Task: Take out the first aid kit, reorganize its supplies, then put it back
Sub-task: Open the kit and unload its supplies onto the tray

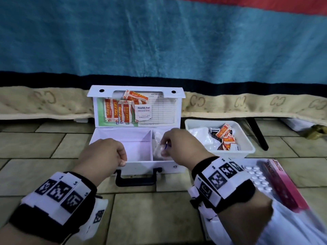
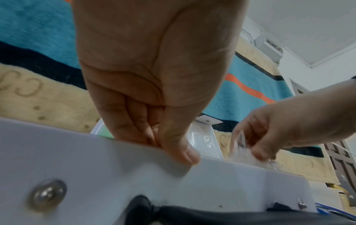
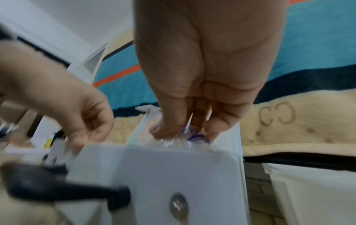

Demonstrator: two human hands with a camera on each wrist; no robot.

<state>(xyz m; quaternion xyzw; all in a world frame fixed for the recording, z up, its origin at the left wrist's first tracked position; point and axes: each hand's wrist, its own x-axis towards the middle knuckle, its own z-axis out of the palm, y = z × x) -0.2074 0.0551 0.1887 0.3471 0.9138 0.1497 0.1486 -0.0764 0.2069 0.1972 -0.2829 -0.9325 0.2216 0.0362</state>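
The white first aid kit point(image 1: 141, 167) stands open on the tiled floor, lid upright with orange plaster packets point(image 1: 113, 112) and an alcohol pad point(image 1: 143, 112) tucked in it. My left hand point(image 1: 106, 154) pinches the kit's front wall point(image 2: 96, 167), thumb point(image 2: 185, 153) outside and fingers inside. My right hand point(image 1: 178, 144) pinches a clear crinkled plastic packet with a blue mark point(image 1: 160, 147) point(image 3: 194, 137) in the right compartment. The left compartment point(image 1: 134, 149) looks bare. The black handle point(image 1: 136, 179) faces me.
A white tray point(image 1: 247, 138) right of the kit holds plaster packets, a plastic bag and dark items. Near my right forearm lie a white pill blister point(image 1: 258, 179) and a pink box point(image 1: 284, 188). A blanket-covered bed edge point(image 1: 53, 103) runs behind the kit.
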